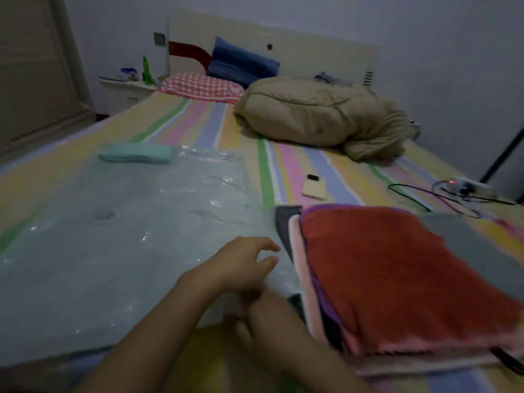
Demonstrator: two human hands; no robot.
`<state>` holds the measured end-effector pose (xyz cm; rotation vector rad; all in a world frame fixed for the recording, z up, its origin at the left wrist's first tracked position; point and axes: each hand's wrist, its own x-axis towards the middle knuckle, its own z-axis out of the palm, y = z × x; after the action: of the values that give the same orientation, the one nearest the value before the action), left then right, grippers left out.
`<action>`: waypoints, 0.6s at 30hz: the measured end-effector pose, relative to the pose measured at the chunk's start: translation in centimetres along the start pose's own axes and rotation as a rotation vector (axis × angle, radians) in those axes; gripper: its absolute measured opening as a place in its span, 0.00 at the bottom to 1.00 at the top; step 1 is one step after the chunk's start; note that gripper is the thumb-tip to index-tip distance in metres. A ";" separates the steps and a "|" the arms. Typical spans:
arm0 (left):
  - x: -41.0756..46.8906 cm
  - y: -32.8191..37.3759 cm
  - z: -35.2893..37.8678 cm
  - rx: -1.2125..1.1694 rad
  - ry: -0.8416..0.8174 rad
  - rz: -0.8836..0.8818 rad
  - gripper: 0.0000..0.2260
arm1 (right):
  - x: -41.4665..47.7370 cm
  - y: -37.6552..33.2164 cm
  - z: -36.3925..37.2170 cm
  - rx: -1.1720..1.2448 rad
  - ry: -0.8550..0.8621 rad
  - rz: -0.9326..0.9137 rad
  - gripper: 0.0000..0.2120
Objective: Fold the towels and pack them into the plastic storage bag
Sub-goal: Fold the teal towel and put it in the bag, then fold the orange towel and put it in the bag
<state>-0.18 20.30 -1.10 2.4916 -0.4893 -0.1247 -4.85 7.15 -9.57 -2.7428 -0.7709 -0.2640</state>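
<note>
near the front edge of the bed (297,165), the left hand (243,265) hangs loosely open, empty, over the plastic storage bag (127,222), the right hand (265,321) a blur, grip unreadable; slick film may slide.

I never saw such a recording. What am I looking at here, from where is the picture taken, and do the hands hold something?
There is no machine: a person wears one camera on the head, looking down at a bed. The left hand is over a clear plastic storage bag, fingers loose, holding nothing. The right hand, at the bag's near edge, is too blurred to judge. A stack of towels, red on top, lies to the right; a folded teal towel lies at the bag's far end.
</note>
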 end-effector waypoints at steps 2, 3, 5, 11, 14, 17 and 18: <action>-0.2 1.9 2.5 -0.001 0.049 0.016 0.13 | -2.5 0.4 -3.7 0.125 0.044 -0.022 0.07; -0.3 2.9 3.6 -0.002 0.104 0.040 0.13 | -3.9 0.5 -5.8 0.161 0.091 -0.045 0.07; -0.6 4.9 5.3 -0.031 0.246 0.124 0.14 | -6.4 1.9 -8.5 0.214 0.172 -0.060 0.08; -1.8 9.0 9.9 0.059 0.310 0.376 0.08 | -11.5 10.0 -11.9 0.033 0.336 -0.017 0.07; -2.5 9.9 11.7 0.126 0.306 0.388 0.15 | -12.9 13.0 -12.5 -0.035 0.231 -0.018 0.16; -2.6 10.4 12.2 0.181 0.336 0.362 0.17 | -13.2 14.3 -12.6 -0.035 0.159 -0.035 0.19; -2.6 10.6 12.1 0.181 0.357 0.353 0.15 | -13.1 14.4 -12.4 -0.039 0.163 -0.039 0.18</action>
<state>-8.34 6.75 -5.08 2.4772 -0.8016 0.5135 -9.45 -14.87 -4.21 -2.7027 -0.7831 -0.5096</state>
